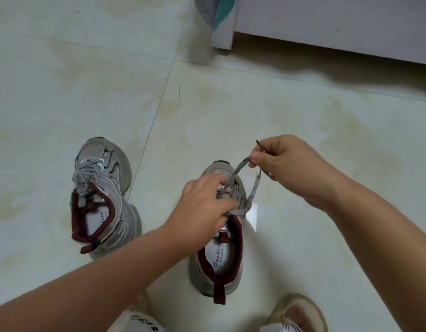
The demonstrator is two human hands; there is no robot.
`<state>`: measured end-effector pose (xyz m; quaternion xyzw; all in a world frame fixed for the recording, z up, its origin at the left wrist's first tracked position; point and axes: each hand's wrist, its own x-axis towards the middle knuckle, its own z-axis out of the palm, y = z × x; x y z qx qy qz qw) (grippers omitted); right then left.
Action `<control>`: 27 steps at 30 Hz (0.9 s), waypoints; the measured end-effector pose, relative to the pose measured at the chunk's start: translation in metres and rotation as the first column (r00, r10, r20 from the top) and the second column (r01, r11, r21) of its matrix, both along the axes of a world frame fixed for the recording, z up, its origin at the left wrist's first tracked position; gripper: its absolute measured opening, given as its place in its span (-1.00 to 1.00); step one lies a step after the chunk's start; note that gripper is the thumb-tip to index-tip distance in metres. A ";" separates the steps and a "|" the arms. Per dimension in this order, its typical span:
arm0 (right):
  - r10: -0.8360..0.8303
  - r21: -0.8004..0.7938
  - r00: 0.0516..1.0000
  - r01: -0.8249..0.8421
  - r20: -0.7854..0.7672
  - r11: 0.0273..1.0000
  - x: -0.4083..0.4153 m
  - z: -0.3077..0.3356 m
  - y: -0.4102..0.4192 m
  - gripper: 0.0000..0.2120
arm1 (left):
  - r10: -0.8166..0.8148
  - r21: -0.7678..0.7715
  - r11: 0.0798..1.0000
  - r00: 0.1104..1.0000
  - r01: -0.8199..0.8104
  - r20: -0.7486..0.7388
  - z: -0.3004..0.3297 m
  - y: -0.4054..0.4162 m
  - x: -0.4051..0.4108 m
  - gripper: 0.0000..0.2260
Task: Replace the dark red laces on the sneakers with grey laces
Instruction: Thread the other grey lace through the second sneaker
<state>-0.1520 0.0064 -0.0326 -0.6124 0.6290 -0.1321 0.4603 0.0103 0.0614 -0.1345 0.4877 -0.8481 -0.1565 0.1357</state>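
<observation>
- Currently, the right hand (282, 161) is pinching a flat woven grey lace (254, 188) near its dark stiff tip, lifting a loop above the toe.
- The left hand (204, 204) is pressing curled fingers onto the laced tongue of the right sneaker (219, 267), gripping lace there.
- Both mesh sneakers are standing on glossy tile floor (63, 80); the left sneaker (101, 192) is wearing grey lacing, maroon padded collar showing.
</observation>
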 end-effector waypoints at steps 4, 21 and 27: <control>-0.025 -0.061 0.993 0.018 -0.113 0.998 -0.002 -0.014 -0.003 -0.81 | 0.042 0.099 0.995 0.988 -0.027 -0.147 0.004 -0.004 -0.004 -0.84; 0.270 0.005 0.902 -0.285 -0.338 0.959 -0.008 -0.069 0.045 -0.86 | 0.690 0.508 0.577 0.715 -0.640 0.117 0.028 -0.038 0.054 -0.74; 0.312 -0.002 0.884 -0.333 -0.348 0.943 -0.002 -0.070 0.041 -0.82 | 0.527 0.376 0.705 0.799 -0.602 0.290 0.022 -0.023 0.034 -0.66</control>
